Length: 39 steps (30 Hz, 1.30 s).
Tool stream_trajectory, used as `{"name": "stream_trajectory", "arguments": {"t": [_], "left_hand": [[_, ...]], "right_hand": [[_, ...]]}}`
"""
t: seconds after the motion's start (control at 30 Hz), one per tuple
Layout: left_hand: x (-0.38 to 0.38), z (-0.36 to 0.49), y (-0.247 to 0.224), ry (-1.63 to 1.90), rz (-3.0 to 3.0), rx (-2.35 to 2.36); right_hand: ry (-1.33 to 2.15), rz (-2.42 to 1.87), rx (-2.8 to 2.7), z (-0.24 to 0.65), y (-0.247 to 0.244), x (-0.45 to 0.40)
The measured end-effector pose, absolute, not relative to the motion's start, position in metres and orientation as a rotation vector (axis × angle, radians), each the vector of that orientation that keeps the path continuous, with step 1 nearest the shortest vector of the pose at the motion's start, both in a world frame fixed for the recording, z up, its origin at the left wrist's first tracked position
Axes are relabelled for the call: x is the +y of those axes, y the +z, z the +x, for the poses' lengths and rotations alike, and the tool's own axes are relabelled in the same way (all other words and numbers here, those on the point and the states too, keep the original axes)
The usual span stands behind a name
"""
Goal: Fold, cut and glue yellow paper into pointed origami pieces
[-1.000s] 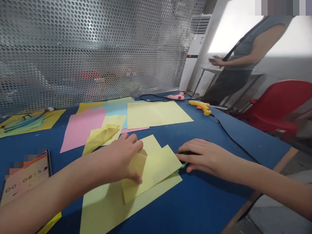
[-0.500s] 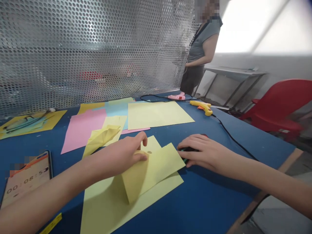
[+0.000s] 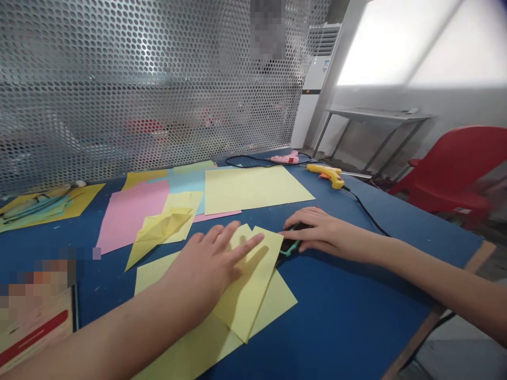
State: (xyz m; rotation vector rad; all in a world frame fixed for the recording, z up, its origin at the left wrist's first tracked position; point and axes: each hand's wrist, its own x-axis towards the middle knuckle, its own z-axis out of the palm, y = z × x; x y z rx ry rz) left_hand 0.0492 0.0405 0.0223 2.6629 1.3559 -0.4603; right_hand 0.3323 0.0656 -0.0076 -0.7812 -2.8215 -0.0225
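Note:
My left hand (image 3: 222,253) lies over a folded pale yellow paper (image 3: 259,264), its fingers spread and the index finger stretched out across it. The folded piece rests on a larger pale yellow sheet (image 3: 190,343) on the blue table. To the right of the paper, my right hand (image 3: 320,232) curls round a black-and-teal object (image 3: 291,245) low on the table. Most of that object is under my fingers, so its kind cannot be told. A crumpled, folded yellow paper (image 3: 162,227) sits beyond my left wrist.
Pink paper (image 3: 134,206) and a flat yellow sheet (image 3: 253,187) lie further back. A yellow glue gun (image 3: 328,174) with a cord and a pink glue gun (image 3: 287,158) are at the far right. A phone (image 3: 39,322) lies at the left. Behind stands a perforated metal screen (image 3: 158,79).
My left hand has gone from pinching the raised fold to lying spread on the paper, which is turned and flatter. My right hand stays at the dark object. The person behind has moved left.

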Motion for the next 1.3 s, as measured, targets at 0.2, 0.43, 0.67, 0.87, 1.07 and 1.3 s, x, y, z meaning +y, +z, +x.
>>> {"name": "stream_trajectory", "arguments": {"t": [0.2,0.43,0.67,0.87,1.07,1.3], "left_hand": [[0.032,0.059,0.019,-0.579,2.682,1.219],[0.036,0.050,0.012,-0.585,2.623,1.113],[0.037,0.045,0.017,-0.487,2.491,1.079],[0.040,0.047,0.028,-0.545,2.379,1.071],[0.045,0.041,0.035,-0.584,2.304,1.068],[0.047,0.040,0.036,-0.585,2.260,1.098]], "right_hand": [[-0.013,-0.814,-2.861,0.331,-0.006,0.059],[-0.139,-0.812,-2.860,0.326,-0.007,0.050],[-0.195,-0.734,-2.821,0.325,-0.006,0.048],[-0.181,-0.715,-2.805,0.325,-0.008,0.049],[-0.239,-0.724,-2.793,0.319,-0.007,0.046],[-0.215,-0.710,-2.790,0.322,-0.010,0.045]]}}
